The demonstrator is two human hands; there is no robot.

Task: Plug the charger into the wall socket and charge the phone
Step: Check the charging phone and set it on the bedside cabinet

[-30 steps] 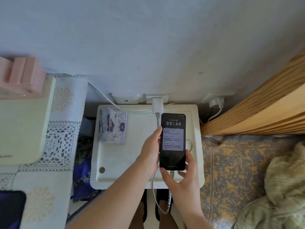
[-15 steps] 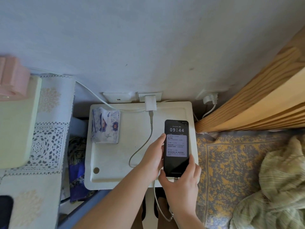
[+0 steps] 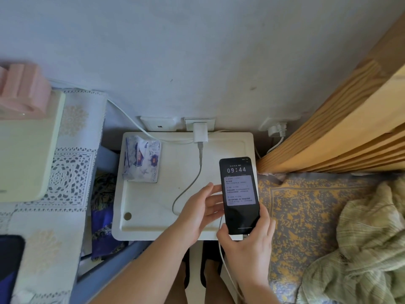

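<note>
glossy phone, matt plastic tray, lace cloth

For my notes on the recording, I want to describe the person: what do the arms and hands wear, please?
Nothing is worn that shows. Both forearms are bare, with no sleeve in view. The left hand and the right hand have no glove, ring, watch or bracelet visible. Fingernails look short and unpainted, though they are small here.

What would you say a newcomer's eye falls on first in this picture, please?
The lit phone, reading 09:44, held over the right edge of the white table by the right hand at its lower end, with the left hand beside it. Next, the white charger in the wall socket at the table's far edge, its cable looping toward the hands. A tissue pack lies far left.
</note>
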